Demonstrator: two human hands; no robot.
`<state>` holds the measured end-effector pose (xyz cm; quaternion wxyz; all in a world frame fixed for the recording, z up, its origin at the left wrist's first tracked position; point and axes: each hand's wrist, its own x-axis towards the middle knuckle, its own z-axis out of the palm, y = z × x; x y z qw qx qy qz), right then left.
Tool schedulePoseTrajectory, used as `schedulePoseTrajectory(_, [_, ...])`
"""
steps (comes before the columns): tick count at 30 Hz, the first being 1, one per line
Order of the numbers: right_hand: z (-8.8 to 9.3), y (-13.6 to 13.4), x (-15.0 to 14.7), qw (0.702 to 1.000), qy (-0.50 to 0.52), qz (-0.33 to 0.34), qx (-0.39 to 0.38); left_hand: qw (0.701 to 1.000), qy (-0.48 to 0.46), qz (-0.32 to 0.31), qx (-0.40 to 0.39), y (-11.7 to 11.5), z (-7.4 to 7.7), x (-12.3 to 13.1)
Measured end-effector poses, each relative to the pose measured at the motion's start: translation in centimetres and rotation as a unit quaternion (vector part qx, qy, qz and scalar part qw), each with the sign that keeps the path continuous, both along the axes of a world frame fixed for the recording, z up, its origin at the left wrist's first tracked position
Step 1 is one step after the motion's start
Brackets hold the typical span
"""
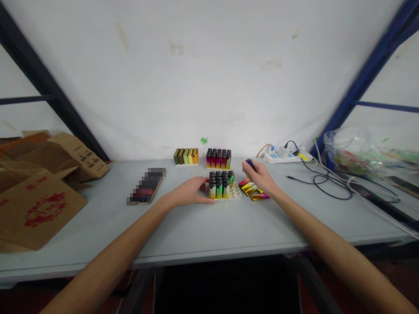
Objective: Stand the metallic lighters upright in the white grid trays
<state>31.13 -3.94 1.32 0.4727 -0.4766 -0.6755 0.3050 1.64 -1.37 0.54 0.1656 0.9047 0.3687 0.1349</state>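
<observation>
A white tray (236, 195) stands mid-table with several upright lighters (219, 185) in its left part; holes on its right side are bare. My left hand (191, 190) grips the left side of this tray, thumb at the front corner and fingers farther back. To the tray's right, my right hand (258, 174) is raised a little above the table, closed on a lighter (250, 163) of which only a dark blue end shows. Beneath and beside that hand, several loose shiny lighters (251, 189) in yellow, red and pink lie flat.
Behind stand two filled lighter trays, one yellow-green (186, 157) and one red-purple (218, 159). A phone (149, 185) lies left. Cardboard boxes (42, 205) sit far left. A power strip (284, 155), black cables (327, 179) and plastic bags (356, 152) occupy the right.
</observation>
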Motion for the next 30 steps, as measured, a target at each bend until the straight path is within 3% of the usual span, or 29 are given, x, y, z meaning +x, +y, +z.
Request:
schedulePoseTrajectory(3, [0.0, -0.6, -0.8, 1.000, 0.018, 0.016, 0.009, 1.000, 0.000, 0.003, -0.002, 0.0, 0.1, 0.1])
schedulePoseTrajectory(6, [0.1, -0.9, -1.3, 0.996, 0.061, 0.057, -0.044, 1.000, 0.007, 0.005, -0.004, -0.2, 0.3, 0.2])
schedulePoseTrajectory(14, [-0.2, -0.7, -1.9, 0.989, 0.090, 0.040, -0.113, 1.000, 0.008, 0.002, -0.002, -0.1, 0.2, 0.0])
schedulePoseTrajectory(19, [-0.2, -0.8, -2.0, 0.995, 0.052, 0.035, -0.081, 1.000, 0.007, 0.007, -0.006, -0.2, 0.3, 0.1])
schedulePoseTrajectory(30, [-1.4, 0.0, -1.5, 0.997, -0.046, -0.055, -0.023, 1.000, 0.009, 0.008, -0.005, -0.2, 0.4, 0.2])
